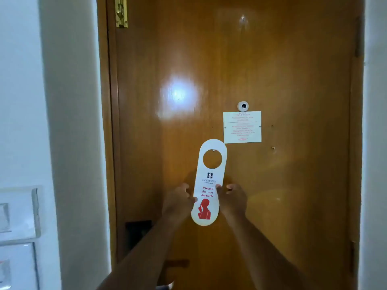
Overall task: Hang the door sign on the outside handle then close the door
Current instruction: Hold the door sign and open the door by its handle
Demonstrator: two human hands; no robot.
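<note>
While both hands pinch the do-not-disturb sign point(209, 183) mid-body, left hand point(178, 200) at 9, right hand point(232, 198) at 3, its hole end points 12 against the closed door point(293, 185).

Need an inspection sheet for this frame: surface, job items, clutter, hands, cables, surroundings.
Surface: wooden door, appears shut, glare patch on it.
Job's things: sign held upright before the door, hole on top; handle blurred at lower left.
Clutter: nothing seen.
Grippers: left hand and right hand pinch the sign's side edges.
Cables: nothing seen.
Surroundings: notice under peephole; bolt top left; switches on left wall.
</note>
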